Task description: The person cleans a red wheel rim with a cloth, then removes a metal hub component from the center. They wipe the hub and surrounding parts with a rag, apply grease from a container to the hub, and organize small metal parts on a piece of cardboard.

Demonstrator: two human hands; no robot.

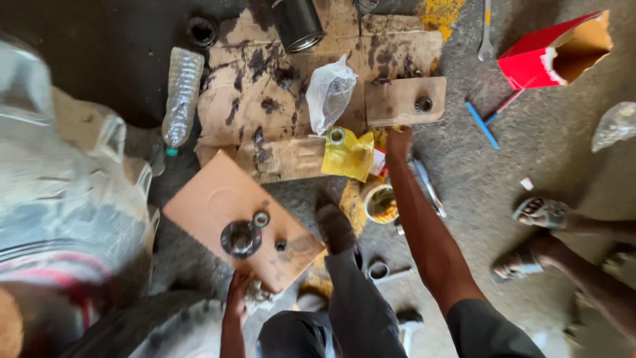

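Note:
My right hand [398, 141] reaches far forward and rests at the near edge of a small cardboard piece [397, 106] that carries a metal nut [423, 104], just right of a yellow packet [348, 156]. Its fingers are hidden from here. My left hand [237, 290] is low in the view, at the near edge of a tan cardboard sheet [212, 195] that bears a dark round metal hub [240, 238] and a small bearing ring [261, 219]. A crumpled whitish rag [264, 298] lies against that hand.
Oil-stained cardboard [265, 86] covers the ground ahead, with a clear plastic bag [329, 93], black cylinder [298, 23] and plastic bottle [180, 96]. An open grease tin [381, 202], a red box [550, 53], a wrench [487, 33] and another person's sandalled feet [540, 212] are to the right.

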